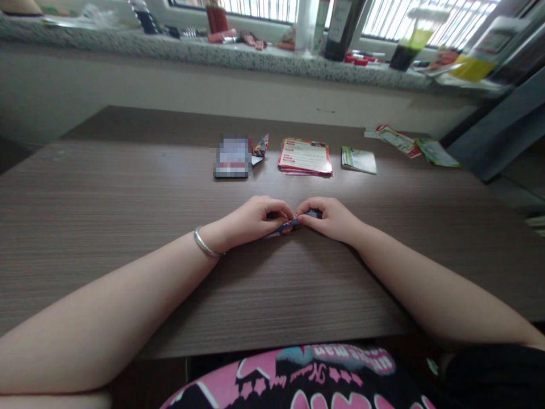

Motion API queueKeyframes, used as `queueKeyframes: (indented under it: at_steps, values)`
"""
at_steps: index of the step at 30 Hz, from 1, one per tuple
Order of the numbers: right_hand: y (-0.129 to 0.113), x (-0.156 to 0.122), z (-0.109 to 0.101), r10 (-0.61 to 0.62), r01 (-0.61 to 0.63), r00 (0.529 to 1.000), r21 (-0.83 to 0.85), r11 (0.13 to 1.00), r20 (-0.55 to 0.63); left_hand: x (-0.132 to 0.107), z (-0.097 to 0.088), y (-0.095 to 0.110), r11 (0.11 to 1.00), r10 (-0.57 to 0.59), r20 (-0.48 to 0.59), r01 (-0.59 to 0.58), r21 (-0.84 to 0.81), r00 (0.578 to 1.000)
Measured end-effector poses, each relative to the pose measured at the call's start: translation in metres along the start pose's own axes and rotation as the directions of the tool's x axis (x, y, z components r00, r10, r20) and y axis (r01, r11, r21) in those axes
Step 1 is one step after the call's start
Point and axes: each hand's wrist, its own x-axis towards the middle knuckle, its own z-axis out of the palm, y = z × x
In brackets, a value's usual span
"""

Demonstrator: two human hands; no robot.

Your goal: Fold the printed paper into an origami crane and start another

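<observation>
While both hands meet near the middle of the table [149, 187], one folded paper strip [286, 226], blue w/ a pinkish pattern, sits btwn them, at or just above the tabletop (can't tell which). Its long axis runs slantwise, near left to far right, closer to side-to-side than to near-far; one end points left & a bit near, below the left hand [255, 218], the other right & slightly far, behind the fingers of the right hand [332, 217]. Both grips are narrow: L thumb & fingers pinch the strip approx. mid-length, R thumb & index pinch it just beside them, the fingertips nearly touching. One silver bangle [206, 244] circles the L wrist. Farther off, left to right: 1 dark-edged rectangular item [232, 158] (face pixelated, so no details), 1 folded patterned piece [261, 146] right beside it, then 2 stacks, i.e. a larger card stack [305, 155] w/ red edges and a smaller green-and-white stack [359, 160], set apart from each other. At the far right corner lie loose papers [400, 142], red, green & white, at least 3, overlapping, so exact no. unclear. Beyond the table's far edge, the speckled windowsill [170, 50] bears assorted stuff, incl. 1 dark bottle [338, 31] and, to the right, 2 containers w/ yellowish contents [477, 57].
</observation>
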Motion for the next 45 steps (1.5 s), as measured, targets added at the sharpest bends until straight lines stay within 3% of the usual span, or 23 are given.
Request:
queueKeyframes:
  at_steps: [3, 6, 12, 17, 23, 32, 40, 45]
  values:
    - [0.001, 0.002, -0.001, -0.051, 0.05, 0.999, -0.085, 0.995, -0.006, 0.001, 0.001, -0.004, 0.982, 0.097, -0.049, -0.088, 0.165, 0.994]
    - [0.003, 0.003, -0.001, -0.187, 0.18, 0.982, -0.181, 0.967, -0.022, 0.001, 0.002, -0.011, 0.957, 0.175, -0.057, -0.156, 0.245, 0.983]
    - [0.003, 0.001, -0.004, -0.299, 0.263, 0.953, -0.382, 0.886, -0.038, 0.0, 0.003, -0.016, 0.92, 0.22, -0.038, -0.195, 0.341, 0.975]
    - [-0.004, -0.002, -0.006, -0.381, 0.343, 0.924, -0.538, 0.77, 0.044, -0.002, 0.002, -0.01, 0.871, 0.248, -0.019, -0.214, 0.443, 0.969]
    - [-0.009, -0.002, -0.006, -0.314, 0.337, 0.938, -0.583, 0.739, 0.144, -0.003, 0.002, -0.004, 0.847, 0.213, -0.023, -0.173, 0.503, 0.977]
    - [-0.02, -0.006, -0.004, -0.285, 0.324, 0.943, -0.657, 0.681, 0.171, -0.004, 0.004, 0.0, 0.819, 0.192, -0.034, -0.141, 0.556, 0.981]
    - [-0.04, -0.016, -0.006, -0.154, 0.263, 0.964, -0.704, 0.659, 0.216, -0.005, 0.005, 0.007, 0.754, 0.164, -0.026, -0.109, 0.648, 0.986]
    - [-0.043, -0.018, -0.006, -0.122, 0.223, 0.974, -0.717, 0.66, 0.191, -0.005, 0.005, 0.004, 0.748, 0.206, -0.021, -0.144, 0.648, 0.978]
